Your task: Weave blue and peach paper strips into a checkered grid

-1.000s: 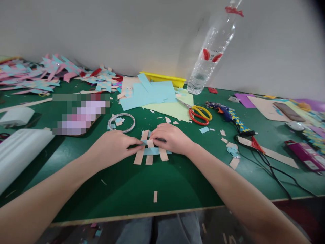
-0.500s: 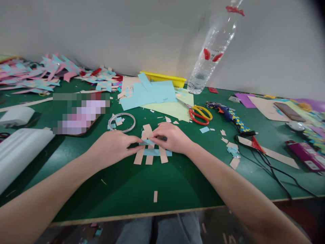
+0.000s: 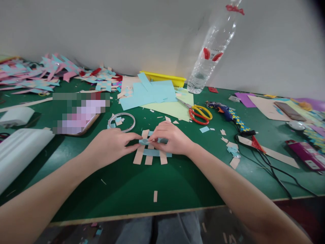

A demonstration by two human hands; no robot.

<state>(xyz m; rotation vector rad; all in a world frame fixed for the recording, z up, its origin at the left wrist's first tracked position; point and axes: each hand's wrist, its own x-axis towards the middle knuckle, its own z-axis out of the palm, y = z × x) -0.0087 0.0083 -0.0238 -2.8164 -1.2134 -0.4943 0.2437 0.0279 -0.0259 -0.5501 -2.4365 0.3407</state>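
A small weave of peach and light-blue paper strips (image 3: 149,153) lies on the green table (image 3: 157,183) in front of me. My left hand (image 3: 111,145) pinches the left end of a blue strip at the weave's upper left. My right hand (image 3: 170,137) rests on the upper right of the weave, fingers curled and pinching the same blue strip near the peach strips' tops. Three peach strips stick out below my fingers, crossed by a lower blue strip.
Red-and-yellow scissors (image 3: 199,113), blue paper sheets (image 3: 149,93), a tape ring (image 3: 122,122), a tilted water bottle (image 3: 212,51), a glue gun with cable (image 3: 228,113), a white roll (image 3: 20,149), a phone (image 3: 289,112) and piles of woven scraps (image 3: 38,74) surround the work. A loose peach scrap (image 3: 155,196) lies near the front edge.
The peach strip top that was lifted half a second ago lies flat again. Both hands have shifted slightly upward on the weave, still pinching the blue strip.
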